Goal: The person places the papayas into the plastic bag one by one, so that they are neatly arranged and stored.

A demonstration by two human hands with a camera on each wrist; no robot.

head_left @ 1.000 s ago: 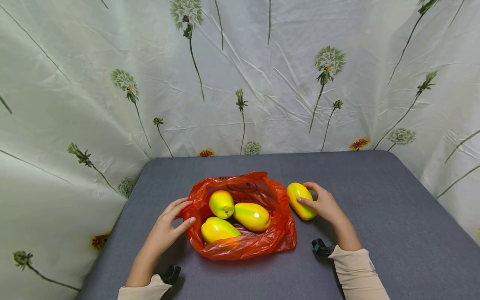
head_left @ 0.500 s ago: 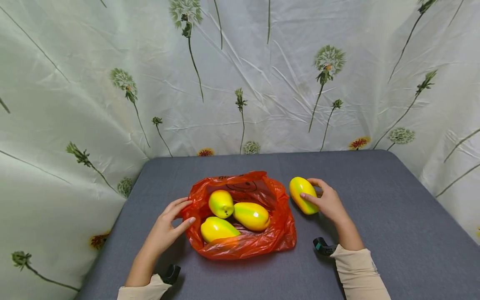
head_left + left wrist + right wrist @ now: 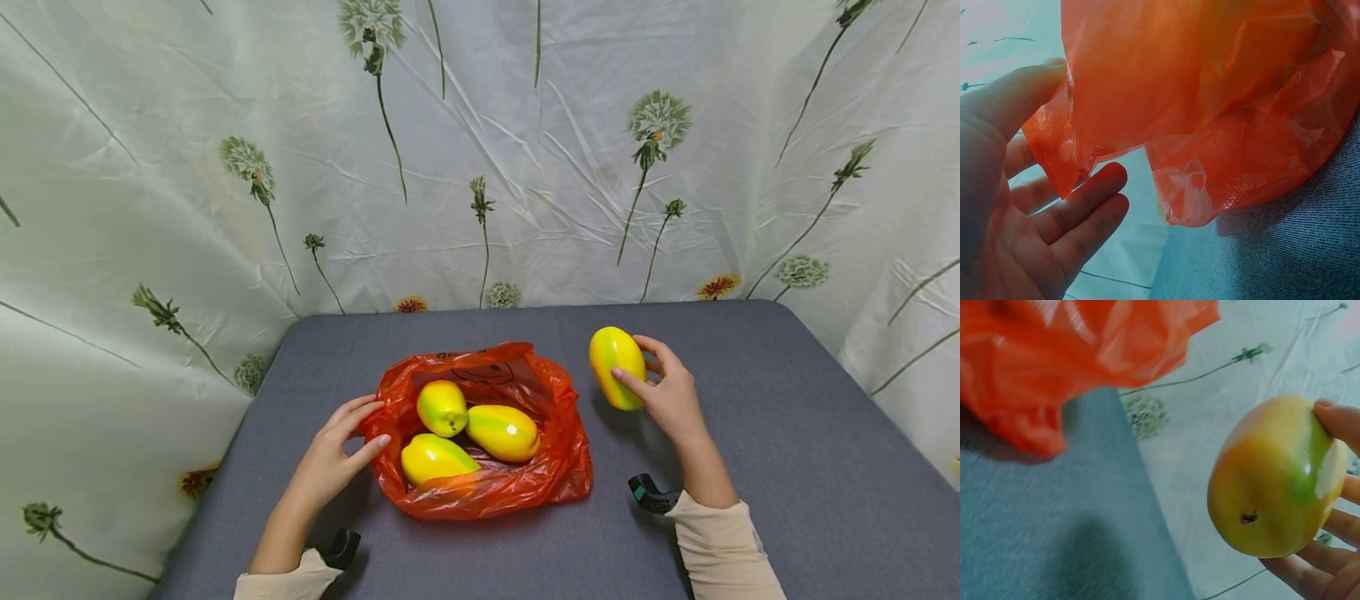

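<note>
My right hand (image 3: 671, 392) holds a glossy yellow-green mango (image 3: 617, 367) above the table, right of a red plastic bag (image 3: 480, 498). Thumb and fingers grip its side; the right wrist view shows the dark stem spot on the mango (image 3: 1272, 487). The bag lies with its mouth wide, and 3 similar mangoes (image 3: 502, 433) rest inside. At the bag's left rim my left hand (image 3: 330, 462) holds the plastic between thumb and fingers. The left wrist view has a fold of the bag (image 3: 1054, 137) between thumb and fingers, the lower fingers reaching past it.
A grey cloth-covered table (image 3: 787, 400) lies under everything. White curtain fabric (image 3: 555, 150) with dandelion prints hangs behind and at both sides. Dark wrist devices (image 3: 651, 493) sit on both wrists, close to the tabletop.
My right hand has lifted the mango from beside the bag, moving up and slightly right, away from it. The left hand and the bag hold still.
</note>
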